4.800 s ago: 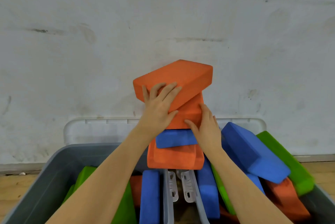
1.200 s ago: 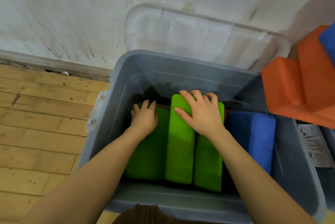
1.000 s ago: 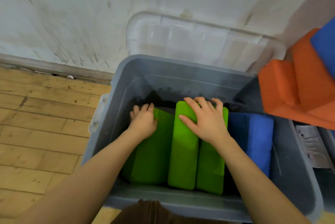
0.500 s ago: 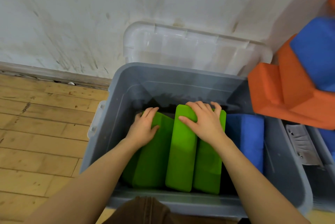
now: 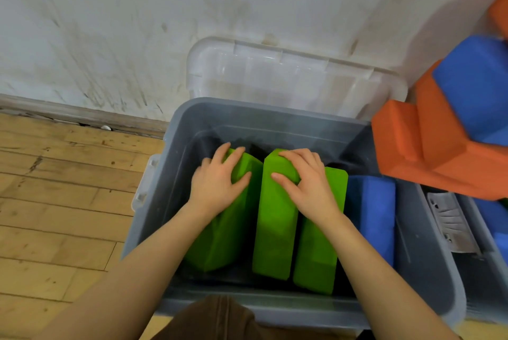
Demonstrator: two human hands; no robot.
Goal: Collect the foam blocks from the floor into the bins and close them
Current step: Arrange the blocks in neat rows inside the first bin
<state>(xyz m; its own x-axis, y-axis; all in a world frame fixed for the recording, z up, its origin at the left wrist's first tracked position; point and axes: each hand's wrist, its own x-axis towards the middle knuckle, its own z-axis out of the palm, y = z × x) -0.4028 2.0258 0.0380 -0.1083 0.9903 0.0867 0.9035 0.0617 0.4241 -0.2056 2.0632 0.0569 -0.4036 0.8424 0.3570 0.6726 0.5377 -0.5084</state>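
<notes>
Green left block [image 5: 220, 218] now tilts up, gripped by left hand [image 5: 217, 183]; right hand [image 5: 308, 183] grips middle block [image 5: 275, 224].

No readable text is showing anywhere: nothing legible is appearing on the grey bin [image 5: 176, 147], its clear lid [image 5: 288, 75], the foam blocks [image 5: 275, 216] or the wall [image 5: 137, 9].

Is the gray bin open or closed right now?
Open. The gray bin has no cover on top; its clear lid leans against the wall behind it, and green blocks show inside.
</notes>
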